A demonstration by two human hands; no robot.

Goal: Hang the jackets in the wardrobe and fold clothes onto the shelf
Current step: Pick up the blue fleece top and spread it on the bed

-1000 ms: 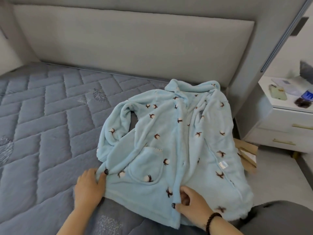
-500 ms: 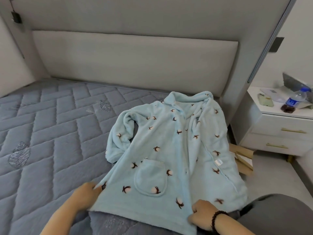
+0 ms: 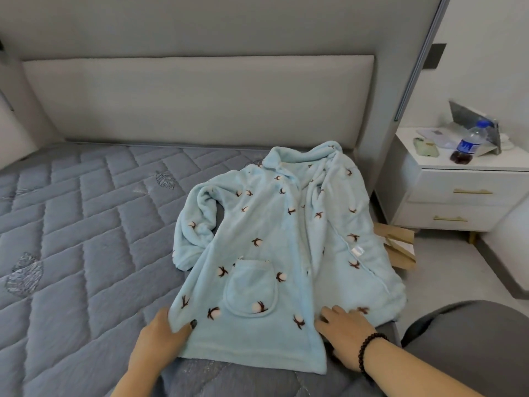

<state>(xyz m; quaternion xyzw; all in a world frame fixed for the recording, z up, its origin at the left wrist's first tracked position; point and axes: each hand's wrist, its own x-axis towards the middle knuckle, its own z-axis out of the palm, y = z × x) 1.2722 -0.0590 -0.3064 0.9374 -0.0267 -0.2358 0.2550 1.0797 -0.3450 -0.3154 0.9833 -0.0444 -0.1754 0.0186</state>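
Observation:
A light blue fleece pyjama top [image 3: 274,247] with a brown-and-white cotton print lies spread face up on the grey quilted mattress [image 3: 86,239], collar toward the headboard, pocket near the hem. My left hand [image 3: 160,339] pinches the lower left hem corner between thumb and fingers. My right hand [image 3: 343,336], with a dark bead bracelet at the wrist, lies flat with fingers spread on the lower right front panel near the hem. The left sleeve is bent beside the body; the right side hangs over the mattress edge.
A padded grey headboard [image 3: 200,101] stands behind the bed. To the right is a white nightstand [image 3: 458,196] carrying a water bottle [image 3: 469,144] and small items. A cardboard piece [image 3: 398,245] lies on the floor beside the bed. My grey-clad knee [image 3: 469,348] is at lower right.
The top now lies flatter, with its hem drawn toward me. My right hand has let go of the front edge and opened flat on the fabric. My left hand still holds the hem corner.

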